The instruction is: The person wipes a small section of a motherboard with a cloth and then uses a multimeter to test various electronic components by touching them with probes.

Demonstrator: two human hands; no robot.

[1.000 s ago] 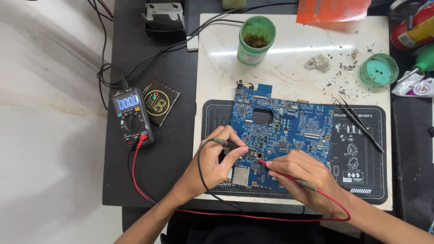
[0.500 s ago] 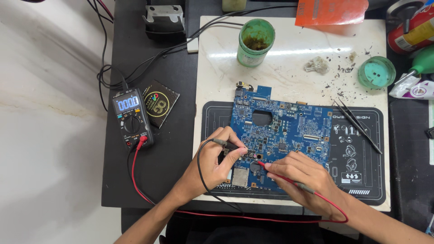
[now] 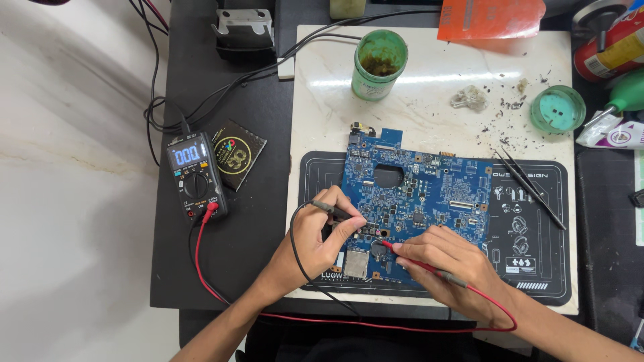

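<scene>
Both hands barely move: my left hand (image 3: 320, 236) still pinches the black probe (image 3: 333, 210), my right hand (image 3: 451, 265) the red probe (image 3: 414, 262), on the blue board (image 3: 429, 194).

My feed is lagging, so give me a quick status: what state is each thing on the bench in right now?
Multimeter: switched on, display lit, both leads plugged in.
Circuit board: flat on the dark mat, bare.
Black probe: in left hand, tip on board.
Red probe: in right hand, tip on board.
Green jar: open, upright.
Green lid: off, lying on the slab.
Tweezers: lying unused.
</scene>
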